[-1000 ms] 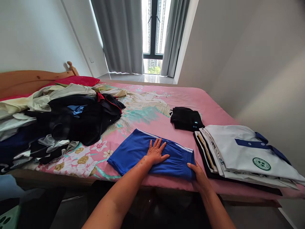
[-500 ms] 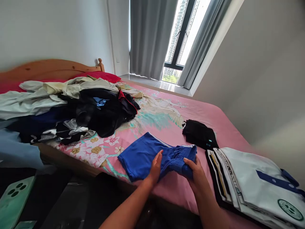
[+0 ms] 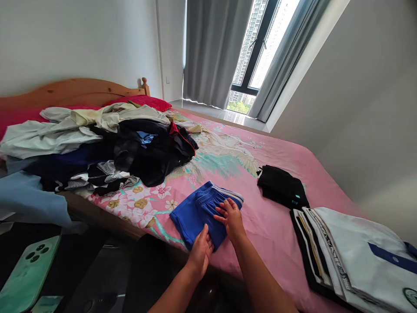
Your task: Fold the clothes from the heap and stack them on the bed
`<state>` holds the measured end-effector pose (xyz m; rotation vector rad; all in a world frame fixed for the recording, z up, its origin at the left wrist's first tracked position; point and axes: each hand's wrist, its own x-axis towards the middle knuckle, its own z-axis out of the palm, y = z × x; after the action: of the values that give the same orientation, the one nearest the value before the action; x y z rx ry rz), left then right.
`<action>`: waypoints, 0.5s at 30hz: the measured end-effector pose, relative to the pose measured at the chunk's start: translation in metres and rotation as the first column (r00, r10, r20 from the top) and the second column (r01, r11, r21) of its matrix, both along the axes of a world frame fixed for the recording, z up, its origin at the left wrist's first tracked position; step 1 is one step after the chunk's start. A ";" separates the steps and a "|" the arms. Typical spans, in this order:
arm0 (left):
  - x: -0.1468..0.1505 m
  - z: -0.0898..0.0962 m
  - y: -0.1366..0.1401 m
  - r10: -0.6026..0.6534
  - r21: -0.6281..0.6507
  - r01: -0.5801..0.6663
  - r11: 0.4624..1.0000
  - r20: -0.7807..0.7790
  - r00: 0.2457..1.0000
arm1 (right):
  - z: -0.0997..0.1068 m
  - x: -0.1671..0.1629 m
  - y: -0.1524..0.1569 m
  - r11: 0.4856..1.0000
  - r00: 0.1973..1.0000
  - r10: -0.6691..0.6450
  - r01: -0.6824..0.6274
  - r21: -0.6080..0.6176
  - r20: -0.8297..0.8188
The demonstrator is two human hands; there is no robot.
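Observation:
Blue shorts (image 3: 192,213) with white side stripes lie folded over on the near edge of the bed, the gathered waistband turned back toward the left. My left hand (image 3: 202,250) rests at the near edge of the shorts, its fingers stretched and partly against the cloth. Over the right side of the folded shorts is my right hand (image 3: 230,216), fingers spread and touching or just above the fabric. Neither hand grips the cloth.
A heap of loose clothes (image 3: 146,152) covers the bed's left side. Folded black clothing (image 3: 282,186) lies to the right, beside a stack of folded shirts (image 3: 365,248). A green phone (image 3: 29,274) is at lower left. The pink bedsheet (image 3: 260,243) extends toward the window.
My right hand has brought the waistband end over to the left onto the rest of the shorts and let go. My left hand has moved down to their near edge.

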<state>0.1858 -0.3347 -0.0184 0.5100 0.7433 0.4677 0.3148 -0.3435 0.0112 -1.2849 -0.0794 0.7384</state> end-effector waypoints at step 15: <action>0.084 0.048 0.111 -0.176 0.757 0.450 -0.473 -0.582 0.794 | -0.046 -0.029 -0.070 0.992 0.954 -0.068 0.096 0.082 -0.291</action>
<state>0.2695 -0.2242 0.0294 2.5466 -0.0001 0.2866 0.2855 -0.4139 -0.0348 -1.0724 0.1725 0.8331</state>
